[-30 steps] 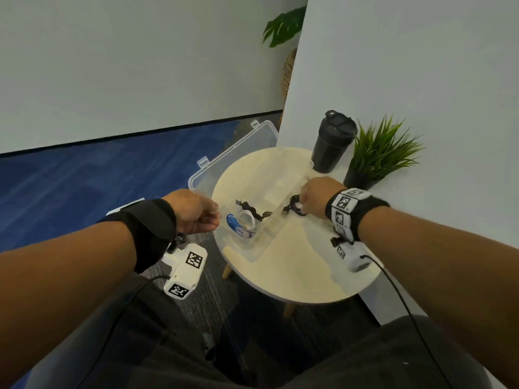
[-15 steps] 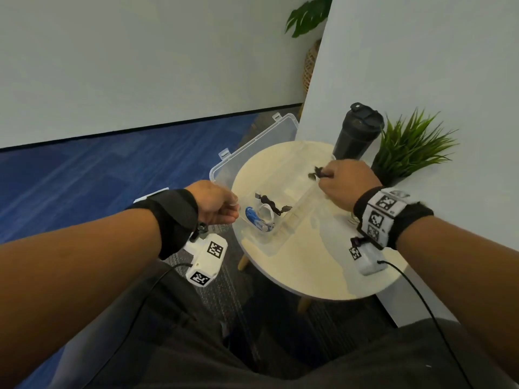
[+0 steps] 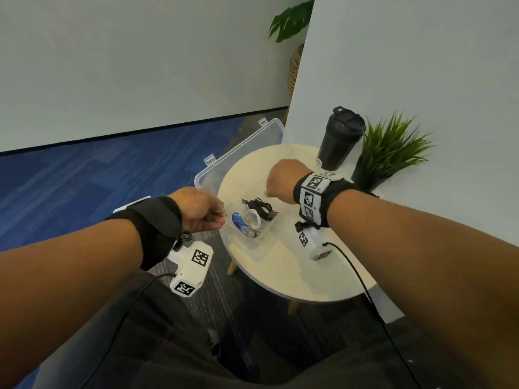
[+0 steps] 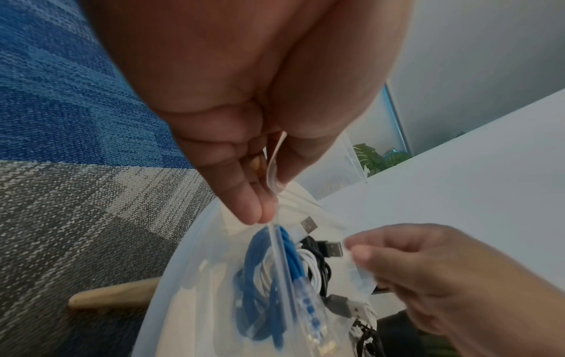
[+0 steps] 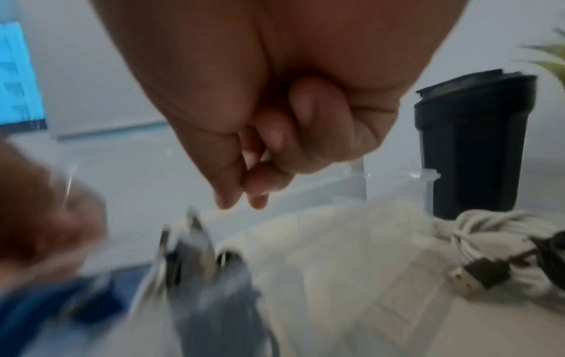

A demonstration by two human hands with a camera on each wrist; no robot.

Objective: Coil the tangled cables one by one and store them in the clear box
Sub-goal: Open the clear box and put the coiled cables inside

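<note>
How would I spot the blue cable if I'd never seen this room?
Find the round table by the white wall, then the clear box lying open at its left edge. The blue cable lies coiled in the box's near end, right by the left hand. It is the only blue one; the white cable and black cable sit beside it.

Even, soft indoor light; head view sharp, wide-angle bending at edges; right wrist view heavily motion-blurred

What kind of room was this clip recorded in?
Probably an office or lounge corner: blue and grey carpet tiles, a small round wooden side table, plain white partition walls, and a potted plant.
</note>
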